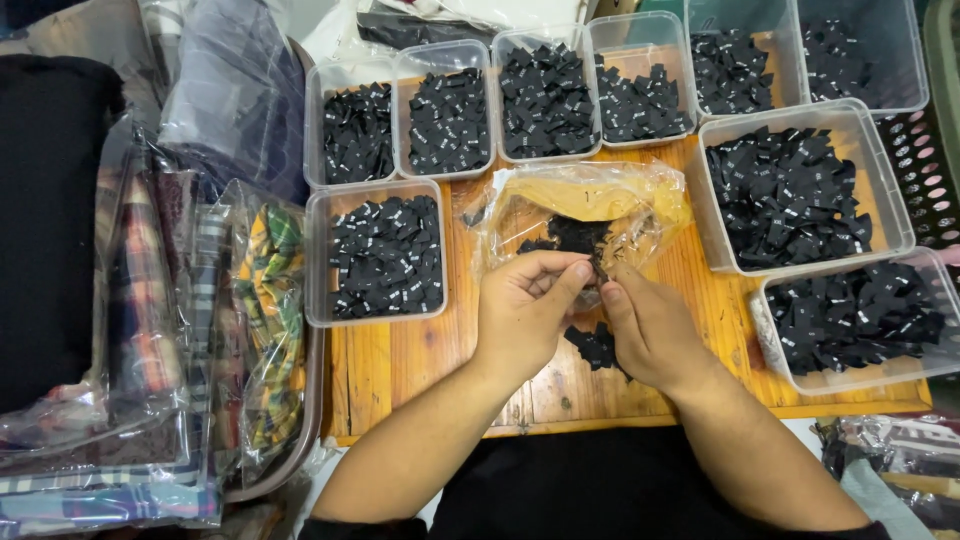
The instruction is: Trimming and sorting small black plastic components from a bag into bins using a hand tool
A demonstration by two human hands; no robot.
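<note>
Orange wooden bench [420, 365], lower centre: my left hand [522, 308] and right hand [648, 325] pinch small black woven labels [592, 345] below the crumpled clear plastic bag [590, 205]. I should separate one label per pinch.

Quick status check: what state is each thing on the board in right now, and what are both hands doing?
Clear plastic bag: open, crumpled, a few black labels inside.
Clear tubs: lidless, filled with black labels.
Small label pile: loose on the wooden board.
Left hand: fingers pinched at the bag mouth.
Right hand: fingers pinched beside the left.
Wrapped plaid fabrics: bagged, stacked at left.
</note>
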